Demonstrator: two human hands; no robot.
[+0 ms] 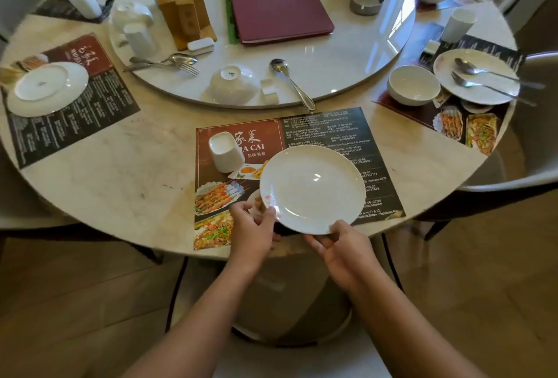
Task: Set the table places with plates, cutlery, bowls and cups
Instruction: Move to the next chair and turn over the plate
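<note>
A white plate [314, 187] hovers tilted over the printed placemat [332, 136] at the near table edge. My left hand [252, 226] pinches its left rim and my right hand [341, 244] grips its near rim. A white cup [225, 151] stands on the mat's upper left. On the turntable [347, 69] beyond lie an upturned white bowl [232, 83], a spoon [290, 81] and a fork with spoon [169, 63].
The place at the left has an upturned plate [45, 87] on its mat. At the right place, a plate with spoon and fork [477, 75] sits beside a bowl [412, 84]. A maroon menu [274, 0] and wooden holders [181, 9] stand on the turntable. Chairs ring the table.
</note>
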